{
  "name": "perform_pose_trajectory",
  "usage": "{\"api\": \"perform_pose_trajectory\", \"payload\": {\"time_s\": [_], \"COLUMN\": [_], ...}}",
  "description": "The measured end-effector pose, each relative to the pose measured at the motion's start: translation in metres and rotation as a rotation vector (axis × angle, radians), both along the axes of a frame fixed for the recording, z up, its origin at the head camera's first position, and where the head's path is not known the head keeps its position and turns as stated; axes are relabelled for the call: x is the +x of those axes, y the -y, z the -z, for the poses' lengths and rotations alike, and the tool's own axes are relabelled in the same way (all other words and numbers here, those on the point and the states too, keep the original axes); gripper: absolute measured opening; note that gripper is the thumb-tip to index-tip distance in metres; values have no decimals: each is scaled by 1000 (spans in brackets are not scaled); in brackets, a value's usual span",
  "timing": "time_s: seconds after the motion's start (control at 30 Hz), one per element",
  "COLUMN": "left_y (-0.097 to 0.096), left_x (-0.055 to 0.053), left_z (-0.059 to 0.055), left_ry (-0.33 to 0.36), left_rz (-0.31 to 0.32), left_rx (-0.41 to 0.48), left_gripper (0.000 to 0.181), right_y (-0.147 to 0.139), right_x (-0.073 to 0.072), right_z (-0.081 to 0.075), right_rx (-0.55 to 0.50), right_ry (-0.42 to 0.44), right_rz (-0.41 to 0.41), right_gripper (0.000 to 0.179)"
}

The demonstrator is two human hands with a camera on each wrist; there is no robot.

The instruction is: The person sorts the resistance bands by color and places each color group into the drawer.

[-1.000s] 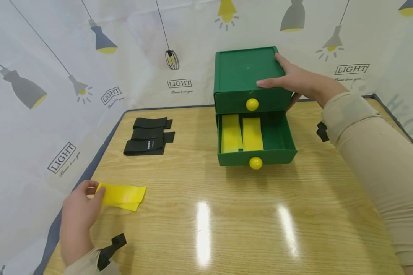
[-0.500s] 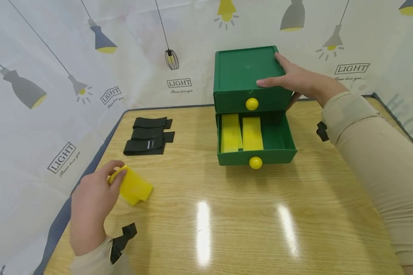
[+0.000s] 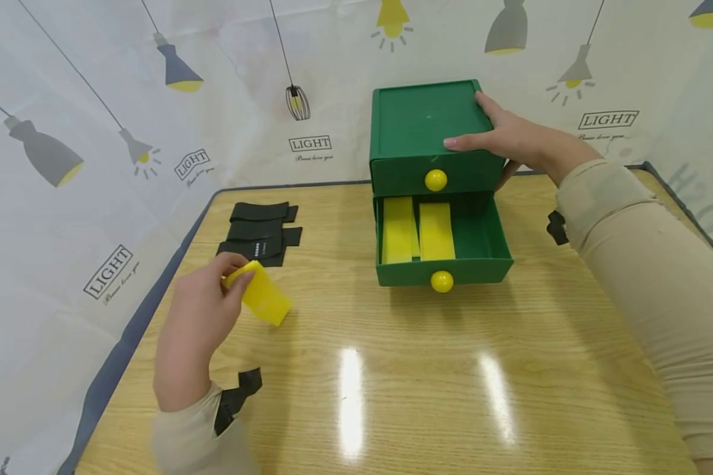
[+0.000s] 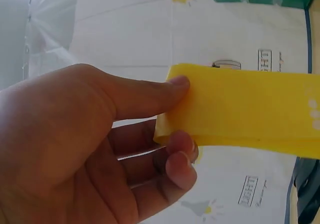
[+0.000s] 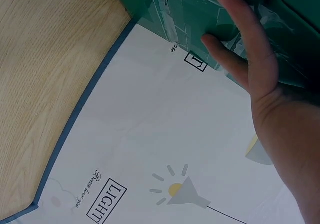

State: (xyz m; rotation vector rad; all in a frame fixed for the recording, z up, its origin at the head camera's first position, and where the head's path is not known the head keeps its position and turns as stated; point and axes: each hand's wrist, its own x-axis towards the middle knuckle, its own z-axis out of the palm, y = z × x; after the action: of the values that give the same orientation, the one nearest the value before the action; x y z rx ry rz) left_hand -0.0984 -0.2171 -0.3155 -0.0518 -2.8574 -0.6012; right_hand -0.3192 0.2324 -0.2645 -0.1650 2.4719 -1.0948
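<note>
My left hand [image 3: 204,310] pinches a folded yellow resistance band [image 3: 265,298] between thumb and fingertips. In the left wrist view the band [image 4: 245,108] stretches off to the right, with pale print near its end. Its free end hangs over the table's left half. My right hand [image 3: 519,142] rests with extended fingers on the top and right side of a green two-drawer box [image 3: 428,122]. In the right wrist view, fingers [image 5: 252,38] lie against its taped green side. The lower drawer [image 3: 481,227] is pulled out, holding yellow bands [image 3: 436,231] laid side by side.
Several folded black bands [image 3: 255,227] lie at the table's back left, just beyond my left hand. The upper drawer [image 3: 398,177], with a yellow knob, is closed. A lamp-print sheet [image 3: 232,66] hangs behind and left of the wooden table [image 3: 416,382].
My left hand has lifted the yellow band off the table and carried it right and toward the back. My right hand and the drawer box have stayed put.
</note>
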Motion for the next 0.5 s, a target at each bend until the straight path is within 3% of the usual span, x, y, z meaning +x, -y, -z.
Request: {"api": "perform_pose_trajectory", "payload": {"time_s": [0.3,0.5], "left_y": [-25,-42], "left_x": [-10,-18], "left_z": [-12,-23], "left_ry": [-27,-43], "left_rz": [165,235], "left_rx": [45,8], "left_gripper": [22,24], "right_y": [0,0], "right_x": [1,3], "right_z": [-1,-1], "right_rx": [-1,-10], "right_ry": [0,7], "right_rz": [-2,0], "right_gripper": [120,121]}}
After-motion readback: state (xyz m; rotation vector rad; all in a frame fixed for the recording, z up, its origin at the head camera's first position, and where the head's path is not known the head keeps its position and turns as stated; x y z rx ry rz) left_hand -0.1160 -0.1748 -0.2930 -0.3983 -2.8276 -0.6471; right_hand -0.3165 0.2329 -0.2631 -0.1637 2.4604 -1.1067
